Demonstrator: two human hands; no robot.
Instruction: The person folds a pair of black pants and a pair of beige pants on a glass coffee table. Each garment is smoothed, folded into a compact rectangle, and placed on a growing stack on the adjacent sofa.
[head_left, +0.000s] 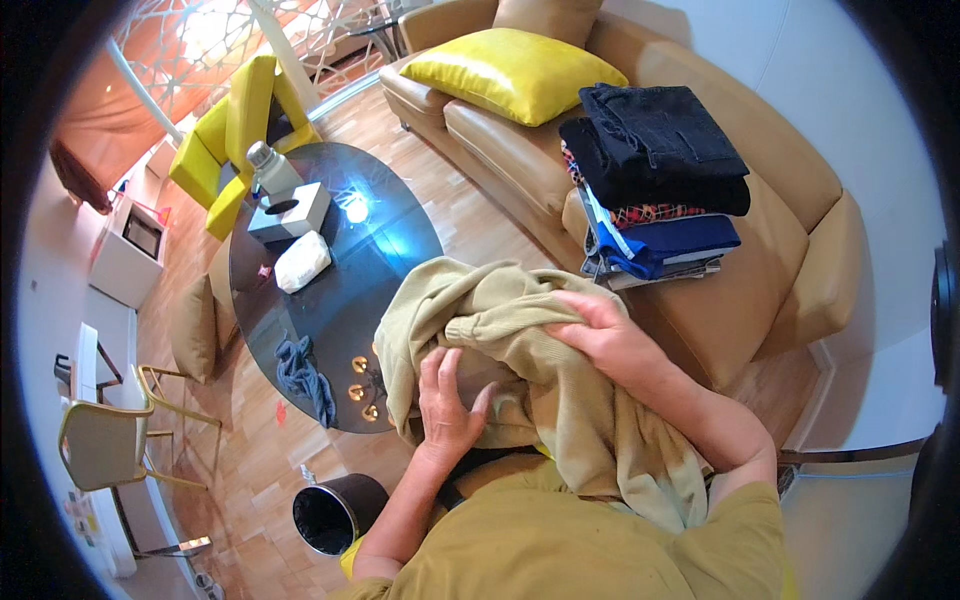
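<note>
A khaki garment (577, 405) of finely ribbed cloth is bunched up in front of me, its lower folds hanging towards my lap. My right hand (604, 334) grips a gathered fold near the top, thumb on the near side. Close to a cuff-like band in the cloth, my left hand (450, 409) rests against the garment with thumb and fingers apart. Part of the garment's far side covers the rim of the dark oval table.
A folded clothes stack (660, 172) sits on the tan sofa (697, 322), near a yellow cushion (517, 71). The glossy table (352, 300) bears a tissue box (289, 214), a bottle (271, 169), a white packet (303, 262) and crumpled dark cloth (304, 379). A bin (326, 517) stands lower left.
</note>
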